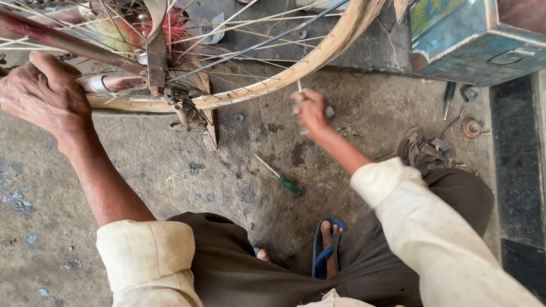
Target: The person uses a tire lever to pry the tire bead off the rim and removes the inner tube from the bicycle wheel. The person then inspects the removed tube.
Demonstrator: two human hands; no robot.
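Fingers of the left hand (pixel 45 94) wrap shut around the frame tube (pixel 68 42), upper left of frame. Right hand (pixel 311 111), blurred, pinches a small tool at the bicycle wheel rim (pixel 318 59), upper centre. Judgement: brace the frame firmly, turn in small increments. Green-handled screwdriver (pixel 281 177) lies on the floor, centre.

We count one bicycle wheel (pixel 318 59), its rim under our left hand (pixel 42 94). One small tool, blurred, in our right hand (pixel 310 111). One green-handled screwdriver (pixel 281 177) below the right hand. One blue metal box (pixel 472 42) up and right of it. One blue sandal (pixel 325 245).
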